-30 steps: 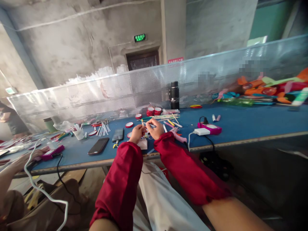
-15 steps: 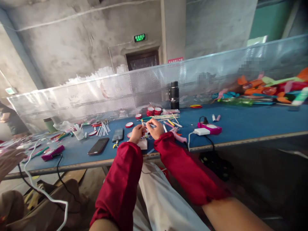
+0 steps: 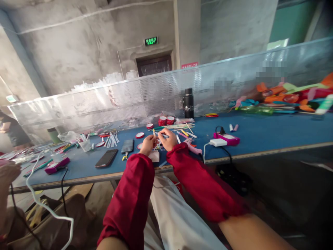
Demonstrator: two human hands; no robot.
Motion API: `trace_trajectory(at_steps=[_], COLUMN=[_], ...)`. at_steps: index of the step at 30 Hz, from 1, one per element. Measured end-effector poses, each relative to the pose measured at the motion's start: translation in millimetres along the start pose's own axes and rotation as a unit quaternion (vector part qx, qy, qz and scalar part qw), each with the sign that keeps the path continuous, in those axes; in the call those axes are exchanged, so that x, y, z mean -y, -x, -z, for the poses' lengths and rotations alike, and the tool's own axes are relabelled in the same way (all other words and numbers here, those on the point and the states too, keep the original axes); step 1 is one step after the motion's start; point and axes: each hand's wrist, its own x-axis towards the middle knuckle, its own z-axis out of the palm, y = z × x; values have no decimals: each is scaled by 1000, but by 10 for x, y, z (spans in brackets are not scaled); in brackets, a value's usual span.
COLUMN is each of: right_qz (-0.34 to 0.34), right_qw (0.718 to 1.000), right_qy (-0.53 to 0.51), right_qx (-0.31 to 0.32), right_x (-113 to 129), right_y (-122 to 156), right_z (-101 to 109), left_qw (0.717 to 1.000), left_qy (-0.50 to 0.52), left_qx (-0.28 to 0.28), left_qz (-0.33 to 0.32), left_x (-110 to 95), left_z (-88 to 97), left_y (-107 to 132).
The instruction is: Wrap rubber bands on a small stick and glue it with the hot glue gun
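Over the near part of the blue table, my left hand [image 3: 147,146] pinches a small whitish stick with a yellow end [image 3: 154,132], held upright. My right hand [image 3: 169,140] is closed beside it, fingers round a slim pen-like tool [image 3: 164,136] mostly hidden by them. The two hands almost touch. Below them lie a white block or pad [image 3: 154,156] and small loose bits too tiny to name. Red-rimmed round pieces [image 3: 139,135] lie just beyond my left hand. Pink and yellow sticks [image 3: 185,133] lie right of my right hand.
A dark phone [image 3: 106,158] lies left of my arms. Further left are a purple power strip [image 3: 57,166] and a co-worker's hand [image 3: 9,172]. A black bottle [image 3: 188,104] stands at the back by the perforated metal screen [image 3: 145,93]. Another purple power strip [image 3: 230,139] sits right.
The co-worker's hand at the far left has drawn back leftward, and a black cable there has shifted. My own hands have hardly moved.
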Motion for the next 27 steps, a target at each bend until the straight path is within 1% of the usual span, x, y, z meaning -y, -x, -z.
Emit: trace_trajectory(at_steps=[8,20,27], right_qz=[0,1,2], right_qw=[1000,1000,1000], right_qy=[-5,-4,-3], right_qx=[-2,11,6], right_x=[18,16,5], right_y=[-6,-4,4], right_z=[8,11,2], left_qw=[1000,1000,1000], left_qy=[3,6,6], left_qx=[1,3,5], left_qz=[-2,-3,-9], left_x=[15,24,25], left_z=[7,4,5], left_y=[-4,-16,-14])
